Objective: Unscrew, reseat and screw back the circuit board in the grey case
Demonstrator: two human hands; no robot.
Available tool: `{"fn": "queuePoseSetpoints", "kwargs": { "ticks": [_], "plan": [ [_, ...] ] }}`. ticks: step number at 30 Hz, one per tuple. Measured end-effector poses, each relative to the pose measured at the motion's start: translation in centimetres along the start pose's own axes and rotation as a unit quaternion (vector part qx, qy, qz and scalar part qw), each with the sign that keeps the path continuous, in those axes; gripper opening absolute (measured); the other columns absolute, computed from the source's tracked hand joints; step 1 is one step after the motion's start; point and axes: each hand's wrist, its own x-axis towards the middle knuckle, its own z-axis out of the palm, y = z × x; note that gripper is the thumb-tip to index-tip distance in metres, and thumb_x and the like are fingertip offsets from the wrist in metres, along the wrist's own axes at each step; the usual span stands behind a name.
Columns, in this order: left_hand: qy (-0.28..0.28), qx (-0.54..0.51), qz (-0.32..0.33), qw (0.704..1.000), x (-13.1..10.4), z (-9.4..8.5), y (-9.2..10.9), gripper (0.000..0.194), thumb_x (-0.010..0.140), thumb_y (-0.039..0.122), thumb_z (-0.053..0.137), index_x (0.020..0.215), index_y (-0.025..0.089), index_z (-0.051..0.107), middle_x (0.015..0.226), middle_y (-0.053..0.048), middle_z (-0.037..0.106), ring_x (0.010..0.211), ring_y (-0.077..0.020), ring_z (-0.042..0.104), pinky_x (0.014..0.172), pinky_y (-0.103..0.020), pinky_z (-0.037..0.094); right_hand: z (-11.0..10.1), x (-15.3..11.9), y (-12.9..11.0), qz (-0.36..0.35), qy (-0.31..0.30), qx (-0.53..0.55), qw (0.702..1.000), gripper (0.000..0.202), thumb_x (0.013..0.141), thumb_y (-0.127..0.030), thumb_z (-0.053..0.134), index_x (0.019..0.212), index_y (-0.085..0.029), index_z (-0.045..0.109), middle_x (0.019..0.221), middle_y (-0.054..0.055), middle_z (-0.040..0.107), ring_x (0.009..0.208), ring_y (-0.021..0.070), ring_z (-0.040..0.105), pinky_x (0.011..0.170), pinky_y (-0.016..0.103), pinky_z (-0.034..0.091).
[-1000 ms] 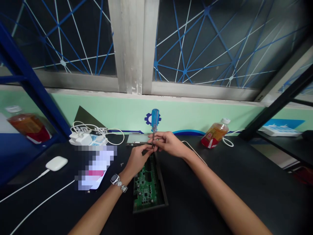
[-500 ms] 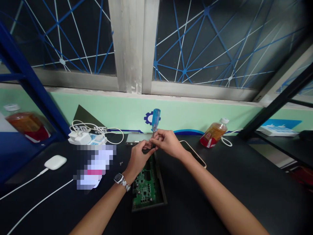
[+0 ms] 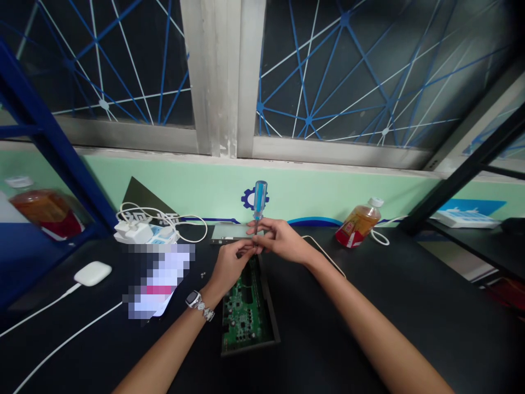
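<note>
Right hand (image 3: 283,241) pinches screwdriver (image 3: 260,201) shaft; left hand (image 3: 232,265) nearly closed, grip unclear. Advice: keep shaft upright, blade seated, above circuit board (image 3: 243,320).

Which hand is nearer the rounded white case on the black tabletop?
Left. The left hand is to the right of the case, by the far end of the green circuit board; the right hand is farther right, on the blue-handled screwdriver.
</note>
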Motion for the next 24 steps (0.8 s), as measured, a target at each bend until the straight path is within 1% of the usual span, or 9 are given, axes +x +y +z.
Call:
{"fn": "queuePoseSetpoints", "kwargs": {
  "ticks": [1, 3, 7, 9, 12, 14, 16, 20, 24],
  "plan": [
    [-0.006, -0.001, -0.001, 1.0, 0.0, -0.1, 0.1, 0.018, 0.09, 0.027, 0.062, 0.099, 0.018, 0.074, 0.096, -0.006, 0.077, 0.089, -0.0222, 0.072, 0.082, -0.031, 0.055, -0.1, 0.0, -0.1, 0.005, -0.013, 0.015, 1.0, 0.032, 0.09, -0.03, 0.059, 0.119, -0.018, 0.059, 0.114, 0.01, 0.069, 0.066, 0.0126, 0.07, 0.053, 0.022, 0.051],
    [-0.019, 0.003, 0.0, 1.0, 0.0, -0.2, 0.2, 0.02, 0.091, 0.027, 0.06, 0.102, 0.018, 0.074, 0.1, -0.007, 0.077, 0.091, -0.0227, 0.072, 0.084, -0.032, 0.055, -0.2, -0.1, -0.1, 0.01, -0.023, 0.027, 0.999, 0.028, 0.092, -0.029, 0.056, 0.116, -0.016, 0.061, 0.106, 0.01, 0.071, 0.067, 0.013, 0.07, 0.054, 0.022, 0.051],
    [-0.037, 0.012, 0.013, 0.999, -0.1, -0.3, 0.5, 0.022, 0.093, 0.028, 0.059, 0.108, 0.018, 0.072, 0.106, -0.008, 0.075, 0.093, -0.022, 0.071, 0.086, -0.033, 0.055, 0.0, 0.1, 0.2, -0.008, 0.0, 0.01, 1.0, 0.021, 0.092, -0.031, 0.057, 0.104, -0.015, 0.064, 0.084, 0.005, 0.073, 0.064, 0.0143, 0.071, 0.06, 0.024, 0.053],
    [-0.03, 0.008, 0.018, 0.999, -0.2, -0.2, 0.5, 0.022, 0.091, 0.028, 0.061, 0.109, 0.018, 0.07, 0.105, -0.008, 0.075, 0.094, -0.0215, 0.071, 0.088, -0.033, 0.055, 0.0, 0.1, 0.3, -0.019, 0.022, -0.009, 1.0, 0.019, 0.089, -0.032, 0.061, 0.098, -0.016, 0.065, 0.076, 0.003, 0.071, 0.061, 0.0149, 0.07, 0.06, 0.025, 0.053],
    [0.01, 0.02, 0.021, 1.0, -0.1, 0.2, 0.6, 0.021, 0.087, 0.032, 0.067, 0.103, 0.019, 0.068, 0.099, -0.006, 0.075, 0.093, -0.0215, 0.071, 0.087, -0.033, 0.055, 0.2, 0.1, 0.4, -0.031, 0.059, -0.057, 0.996, 0.017, 0.086, -0.033, 0.065, 0.089, -0.017, 0.065, 0.076, 0.003, 0.071, 0.058, 0.0145, 0.069, 0.057, 0.024, 0.052],
    [0.042, 0.037, 0.026, 0.998, -0.1, 0.5, 0.5, 0.019, 0.085, 0.034, 0.07, 0.095, 0.019, 0.067, 0.092, -0.005, 0.075, 0.088, -0.0209, 0.071, 0.083, -0.032, 0.056, 0.3, 0.1, 0.4, -0.033, 0.082, -0.096, 0.991, 0.016, 0.085, -0.034, 0.066, 0.085, -0.018, 0.065, 0.076, 0.003, 0.072, 0.058, 0.0145, 0.068, 0.056, 0.024, 0.051],
    [0.059, 0.047, 0.031, 0.997, -0.1, 0.6, 0.4, 0.018, 0.083, 0.034, 0.072, 0.09, 0.019, 0.067, 0.086, -0.004, 0.075, 0.081, -0.0195, 0.071, 0.077, -0.031, 0.056, 0.4, 0.1, 0.4, -0.032, 0.101, -0.124, 0.987, 0.015, 0.084, -0.033, 0.067, 0.082, -0.018, 0.064, 0.075, 0.003, 0.072, 0.059, 0.0149, 0.067, 0.056, 0.024, 0.05],
    [0.061, 0.054, 0.029, 0.996, 0.0, 0.6, 0.2, 0.018, 0.082, 0.035, 0.073, 0.084, 0.018, 0.067, 0.08, -0.003, 0.074, 0.074, -0.0184, 0.07, 0.069, -0.028, 0.055, 0.8, 0.2, 0.6, -0.025, 0.128, -0.146, 0.981, 0.015, 0.082, -0.032, 0.07, 0.079, -0.019, 0.063, 0.069, 0.003, 0.07, 0.061, 0.016, 0.067, 0.056, 0.024, 0.05],
    [0.056, 0.049, 0.024, 0.997, 0.0, 0.5, 0.0, 0.015, 0.085, 0.032, 0.069, 0.085, 0.017, 0.071, 0.081, -0.004, 0.075, 0.073, -0.019, 0.07, 0.07, -0.029, 0.055, 0.9, 0.4, 0.7, -0.006, 0.149, -0.151, 0.977, 0.019, 0.08, -0.035, 0.072, 0.08, -0.019, 0.063, 0.068, 0.003, 0.069, 0.06, 0.0161, 0.065, 0.055, 0.024, 0.048]
  ]
}}
